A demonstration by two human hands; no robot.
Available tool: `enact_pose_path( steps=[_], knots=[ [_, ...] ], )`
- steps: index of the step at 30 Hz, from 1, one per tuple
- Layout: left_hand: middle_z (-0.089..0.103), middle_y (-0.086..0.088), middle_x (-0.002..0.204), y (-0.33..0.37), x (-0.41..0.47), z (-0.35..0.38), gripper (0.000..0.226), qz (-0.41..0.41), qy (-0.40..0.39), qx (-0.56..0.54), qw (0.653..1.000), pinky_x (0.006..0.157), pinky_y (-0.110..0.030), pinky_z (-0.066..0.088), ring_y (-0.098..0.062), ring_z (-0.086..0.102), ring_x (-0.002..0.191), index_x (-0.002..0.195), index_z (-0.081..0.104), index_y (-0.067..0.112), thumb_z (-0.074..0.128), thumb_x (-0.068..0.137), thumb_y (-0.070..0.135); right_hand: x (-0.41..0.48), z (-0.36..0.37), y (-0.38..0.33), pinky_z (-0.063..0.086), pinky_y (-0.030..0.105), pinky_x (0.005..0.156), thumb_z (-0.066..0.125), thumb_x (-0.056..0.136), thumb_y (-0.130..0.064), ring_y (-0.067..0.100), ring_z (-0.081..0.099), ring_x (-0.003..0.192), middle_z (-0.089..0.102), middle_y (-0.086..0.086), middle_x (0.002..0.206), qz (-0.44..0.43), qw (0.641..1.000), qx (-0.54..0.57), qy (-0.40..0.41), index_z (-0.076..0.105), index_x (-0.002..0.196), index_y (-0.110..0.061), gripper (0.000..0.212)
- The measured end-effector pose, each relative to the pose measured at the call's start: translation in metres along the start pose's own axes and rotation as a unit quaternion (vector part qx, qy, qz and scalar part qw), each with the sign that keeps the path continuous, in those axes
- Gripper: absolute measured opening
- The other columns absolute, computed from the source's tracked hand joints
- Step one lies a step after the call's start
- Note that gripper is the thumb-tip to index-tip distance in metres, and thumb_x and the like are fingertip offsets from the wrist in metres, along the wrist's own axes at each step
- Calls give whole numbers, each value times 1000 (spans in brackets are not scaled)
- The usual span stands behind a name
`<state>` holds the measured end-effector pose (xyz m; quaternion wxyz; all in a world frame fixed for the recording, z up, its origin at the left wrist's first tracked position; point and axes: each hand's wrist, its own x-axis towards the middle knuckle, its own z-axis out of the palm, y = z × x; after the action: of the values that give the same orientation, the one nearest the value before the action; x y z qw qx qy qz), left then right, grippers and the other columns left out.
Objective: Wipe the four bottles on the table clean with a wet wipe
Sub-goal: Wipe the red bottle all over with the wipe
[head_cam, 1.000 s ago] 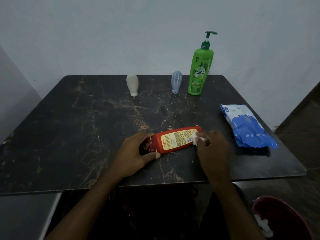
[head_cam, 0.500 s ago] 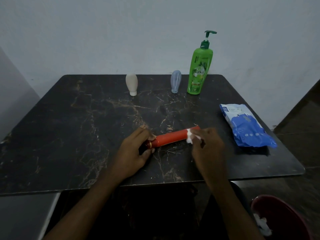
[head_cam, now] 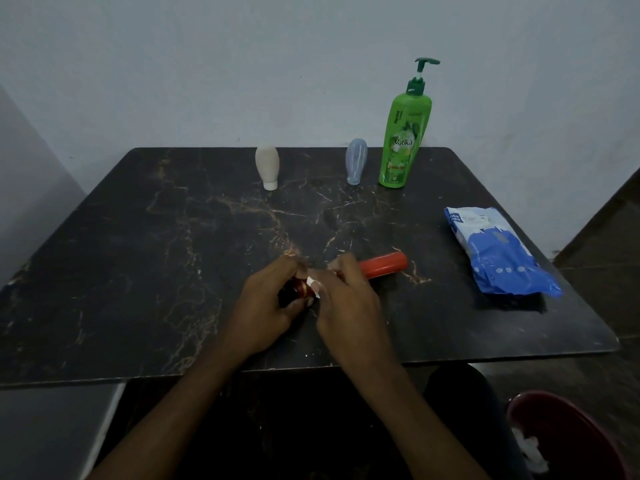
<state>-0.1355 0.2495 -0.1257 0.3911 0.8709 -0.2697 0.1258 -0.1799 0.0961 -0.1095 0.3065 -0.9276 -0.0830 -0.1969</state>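
A red bottle lies on its side near the front of the dark marble table. My left hand grips its dark cap end. My right hand pinches a white wet wipe against the bottle near the cap, covering the bottle's middle. At the back of the table stand a beige bottle on its cap, a pale blue bottle on its cap, and a tall green pump bottle.
A blue and white pack of wipes lies at the table's right side. A dark red bin with used wipes in it sits on the floor at the lower right. A wall runs close behind the table.
My right hand has slid the wipe along the red bottle from its far end to the cap end. The bottle was turned from label-up onto its edge.
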Motion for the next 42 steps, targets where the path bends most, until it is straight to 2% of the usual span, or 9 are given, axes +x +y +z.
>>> enact_pose_path(
  steps=[5, 11, 14, 21, 26, 29, 31, 36, 42],
  knots=[
    [65, 11, 113, -3, 0, 0, 41, 12, 7, -1, 1000, 91, -16, 50, 2, 61, 107, 107, 64, 15, 85, 74, 4, 9, -24, 44, 35, 6, 64, 66, 85, -3, 2, 46, 83, 47, -7, 108, 40, 997, -63, 28, 69, 110, -23, 32],
    [66, 11, 112, -4, 0, -1, 41, 11, 8, 0, 1000, 90, -8, 45, 1, 62, 106, 108, 64, 15, 86, 75, 5, 17, -50, 107, 49, 22, 80, 57, 97, -12, 5, 51, 89, 56, 3, 108, 163, 981, -6, 104, 68, 112, -15, 19],
    [66, 13, 113, -4, 0, -1, 42, 5, 8, 4, 1000, 90, -13, 48, -1, 62, 106, 109, 64, 18, 86, 76, 8, 15, -42, 92, 39, 10, 72, 56, 98, -14, 7, 54, 90, 57, 6, 111, 184, 976, -8, 117, 67, 111, -12, 18],
    [65, 16, 112, -4, 0, -1, 43, -4, 10, -1, 1000, 90, -18, 51, 1, 62, 105, 107, 64, 18, 86, 73, 4, -7, -2, 8, 52, 24, 74, 62, 88, 1, 11, 55, 88, 51, -4, 107, 41, 996, 22, 75, 70, 106, -14, 25],
    [65, 16, 113, -3, -1, 0, 43, -7, 11, -7, 1000, 91, -20, 53, -1, 63, 106, 108, 64, 21, 86, 75, 7, -8, 1, 21, 53, 26, 71, 66, 84, 2, 14, 56, 87, 54, 0, 102, -30, 997, 20, 74, 71, 109, -13, 29],
    [66, 13, 114, -5, -1, 0, 41, -3, 11, -8, 1000, 91, -18, 51, -2, 63, 106, 108, 65, 18, 87, 75, 7, -5, -15, 48, 53, 31, 69, 65, 89, -14, 10, 55, 77, 56, -6, 96, 10, 996, 7, 93, 70, 100, -22, 15],
    [67, 12, 113, -4, -1, 0, 41, 1, 10, -8, 1000, 91, -16, 50, -2, 63, 105, 108, 65, 18, 87, 75, 8, -1, -29, 74, 46, 18, 66, 63, 93, -24, 3, 52, 70, 55, -7, 90, 50, 993, -15, 106, 66, 91, -23, 4],
    [66, 12, 115, -4, 0, -2, 42, 5, 6, -5, 1000, 92, -15, 49, -2, 63, 107, 109, 64, 19, 86, 76, 8, 2, -46, 105, 37, 9, 69, 62, 93, -6, 10, 58, 86, 60, 6, 104, 167, 977, 8, 135, 69, 101, -10, 11],
    [65, 10, 116, -1, 0, -1, 40, 13, -4, 8, 1000, 93, -8, 43, 2, 58, 110, 108, 63, 15, 85, 76, 5, -5, -22, 51, 49, 15, 75, 62, 91, -5, 2, 55, 84, 54, -5, 103, 102, 985, 76, 120, 69, 96, -28, 24]
  ],
)
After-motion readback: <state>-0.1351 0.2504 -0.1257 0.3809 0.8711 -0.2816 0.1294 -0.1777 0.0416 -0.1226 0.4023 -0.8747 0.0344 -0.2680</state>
